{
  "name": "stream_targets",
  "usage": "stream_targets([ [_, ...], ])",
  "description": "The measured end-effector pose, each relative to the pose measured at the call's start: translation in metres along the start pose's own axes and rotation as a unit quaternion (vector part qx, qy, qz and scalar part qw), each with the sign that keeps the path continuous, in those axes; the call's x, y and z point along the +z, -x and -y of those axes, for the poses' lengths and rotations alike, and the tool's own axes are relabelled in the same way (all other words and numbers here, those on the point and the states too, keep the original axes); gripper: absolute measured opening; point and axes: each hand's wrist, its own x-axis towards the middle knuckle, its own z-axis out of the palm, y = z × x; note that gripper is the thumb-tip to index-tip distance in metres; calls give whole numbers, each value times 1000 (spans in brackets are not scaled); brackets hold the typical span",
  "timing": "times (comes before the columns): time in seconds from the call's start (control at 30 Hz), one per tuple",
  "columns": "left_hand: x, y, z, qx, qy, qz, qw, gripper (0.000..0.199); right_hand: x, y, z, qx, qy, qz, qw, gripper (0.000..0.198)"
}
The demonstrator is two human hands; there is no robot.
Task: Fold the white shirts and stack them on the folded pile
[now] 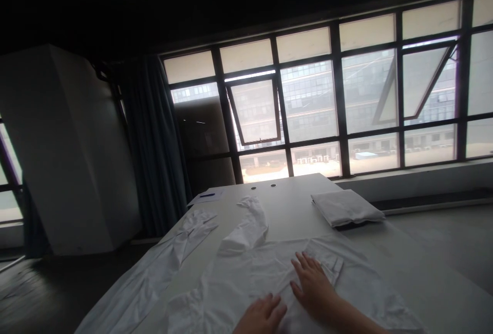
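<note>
A white long-sleeved garment (227,282) lies spread over the near part of the table, one sleeve (252,221) stretching away toward the far end. My right hand (311,282) rests on the cloth with its fingers extended, beside a folded strip of the fabric (336,268). Lower and to the left, my left hand (264,316) is on the same garment, its fingers stretched out and slightly bent. Neither hand grasps the cloth. The lower edge of the picture cuts off part of the left hand.
A folded white cloth stack (346,206) sits on the table's right side. Another crumpled white garment (162,267) lies along the left edge. A paper with a dark pen (207,195) is at the far left corner of the white table (292,200). Windows stand beyond.
</note>
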Motion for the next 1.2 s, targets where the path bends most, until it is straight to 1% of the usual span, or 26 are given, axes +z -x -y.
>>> stream_targets([
  [0.03, -6, -12, 4, -8, 18, 5, 1000, 63, -1, -9, -4, 7, 1, 0, 1000, 68],
  [0.1, -20, -31, 15, -54, 40, 3, 998, 76, -1, -28, -22, 32, 14, 6, 999, 73],
  [0.2, -35, -42, 47, -162, 25, -8, 986, 74, -1, -53, -69, 66, 37, 1, 997, 75],
  [0.3, -40, -36, 90, -256, -13, -24, 966, 72, -5, -67, -124, 100, 58, -5, 993, 75],
  [0.37, -38, -26, 114, -294, -34, -30, 955, 72, -9, -70, -153, 123, 69, 1, 990, 76],
  [0.43, -34, -16, 129, -311, -49, -33, 949, 72, -11, -69, -171, 141, 80, 3, 987, 77],
  [0.5, -31, -8, 134, -317, -59, -35, 946, 73, -11, -65, -179, 152, 92, -2, 984, 78],
  [0.57, -28, -1, 131, -321, -65, -34, 944, 73, -9, -59, -178, 157, 104, 0, 982, 79],
  [0.7, -24, 15, 116, -323, -66, -23, 944, 73, -8, -40, -174, 155, 104, 13, 982, 81],
  [0.77, -22, 27, 108, -323, -62, -16, 944, 73, -10, -29, -178, 149, 101, 12, 984, 80],
  [0.83, -21, 40, 102, -321, -50, -9, 946, 75, -15, -19, -187, 149, 120, 8, 981, 78],
  [0.9, -23, 51, 100, -315, -28, -5, 949, 78, -21, -13, -193, 162, 164, -11, 973, 76],
  [0.93, -27, 54, 100, -311, -9, -12, 950, 78, -24, -12, -193, 169, 188, -30, 967, 72],
  [0.97, -32, 54, 102, -309, 23, -32, 950, 77, -26, -13, -189, 170, 206, -52, 962, 66],
  [1.0, -38, 51, 106, -309, 65, -64, 947, 71, -29, -15, -180, 162, 212, -73, 961, 60],
  [1.03, -45, 45, 110, -312, 110, -102, 938, 62, -30, -19, -167, 146, 204, -89, 964, 56],
  [1.07, -53, 36, 115, -319, 156, -143, 924, 51, -30, -23, -150, 123, 184, -97, 970, 56],
  [1.1, -60, 24, 120, -328, 191, -177, 908, 40, -28, -29, -129, 95, 149, -95, 980, 58],
  [1.13, -65, 10, 125, -340, 214, -200, 894, 35, -26, -35, -105, 73, 109, -82, 988, 59],
  [1.2, -72, -20, 134, -369, 254, -230, 864, 35, -17, -45, -58, 50, 39, -52, 997, 60],
])
